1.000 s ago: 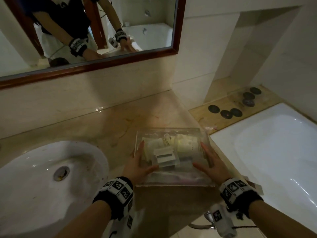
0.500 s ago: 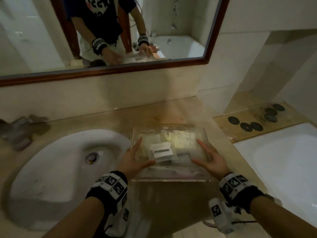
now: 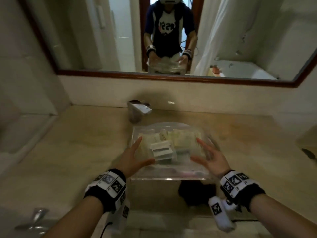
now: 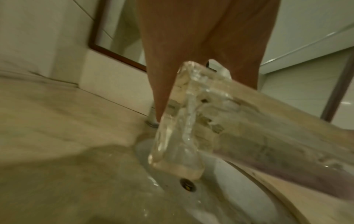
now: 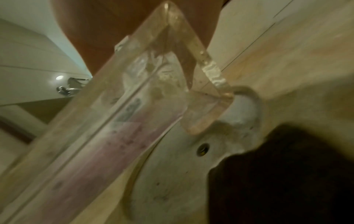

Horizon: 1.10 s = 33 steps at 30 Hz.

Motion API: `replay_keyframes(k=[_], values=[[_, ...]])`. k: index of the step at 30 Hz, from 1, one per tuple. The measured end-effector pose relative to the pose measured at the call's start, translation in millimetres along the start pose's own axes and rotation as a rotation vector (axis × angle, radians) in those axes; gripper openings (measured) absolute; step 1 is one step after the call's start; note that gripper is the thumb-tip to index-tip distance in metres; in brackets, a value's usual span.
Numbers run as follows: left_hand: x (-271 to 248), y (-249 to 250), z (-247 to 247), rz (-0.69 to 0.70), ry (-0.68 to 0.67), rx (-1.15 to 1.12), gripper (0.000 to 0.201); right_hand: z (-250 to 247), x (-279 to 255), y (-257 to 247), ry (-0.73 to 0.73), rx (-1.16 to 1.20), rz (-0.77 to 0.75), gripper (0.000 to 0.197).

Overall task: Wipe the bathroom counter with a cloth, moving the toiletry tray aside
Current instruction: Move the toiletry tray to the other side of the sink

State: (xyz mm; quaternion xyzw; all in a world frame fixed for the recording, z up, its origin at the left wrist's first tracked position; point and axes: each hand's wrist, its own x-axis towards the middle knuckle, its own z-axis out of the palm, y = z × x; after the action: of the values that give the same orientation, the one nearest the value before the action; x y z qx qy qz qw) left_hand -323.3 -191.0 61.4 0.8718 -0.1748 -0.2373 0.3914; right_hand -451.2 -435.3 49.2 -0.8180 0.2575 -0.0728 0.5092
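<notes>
A clear acrylic toiletry tray (image 3: 168,176) with several pale packets and small boxes hangs in the air over the white sink (image 4: 239,189), in front of the faucet (image 3: 137,109). My left hand (image 3: 133,157) holds its left side, thumb on top. On the opposite side my right hand (image 3: 207,157) holds it the same way, fingers spread. The wrist views show the tray's corners (image 4: 176,136) (image 5: 206,106) above the drain (image 5: 203,149). A dark shape (image 3: 193,193), perhaps a cloth, lies below the tray's near right corner. The head view is blurred.
The beige stone counter (image 3: 77,143) stretches left and right of the sink. A wood-framed mirror (image 3: 171,78) hangs above the backsplash and reflects a person with the tray. A chrome fitting (image 3: 34,219) shows at the bottom left.
Both hands have lifted the tray off the counter's right end by the bathtub and carried it left to above the sink. My view has swung left with it.
</notes>
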Motion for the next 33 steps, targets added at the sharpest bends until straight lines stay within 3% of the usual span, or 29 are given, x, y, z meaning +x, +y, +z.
replay_keyframes(k=[8, 19, 26, 33], values=[[-12.6, -74.3, -98.4, -0.135, 0.160, -0.089, 0.092, 118.0, 40.7, -66.6, -0.167, -0.093, -0.044, 0.074], [61.4, -137.5, -176.6, -0.255, 0.281, -0.228, 0.082, 220.8, 155.3, -110.6, -0.402, -0.196, -0.099, 0.073], [90.5, -166.4, -201.9, -0.326, 0.239, -0.200, 0.094, 256.1, 180.7, -123.8, -0.425, -0.141, -0.037, 0.070], [100.1, -193.7, -215.7, -0.326, 0.180, -0.174, 0.092, 289.5, 173.4, -112.7, -0.413, -0.064, 0.017, 0.069]])
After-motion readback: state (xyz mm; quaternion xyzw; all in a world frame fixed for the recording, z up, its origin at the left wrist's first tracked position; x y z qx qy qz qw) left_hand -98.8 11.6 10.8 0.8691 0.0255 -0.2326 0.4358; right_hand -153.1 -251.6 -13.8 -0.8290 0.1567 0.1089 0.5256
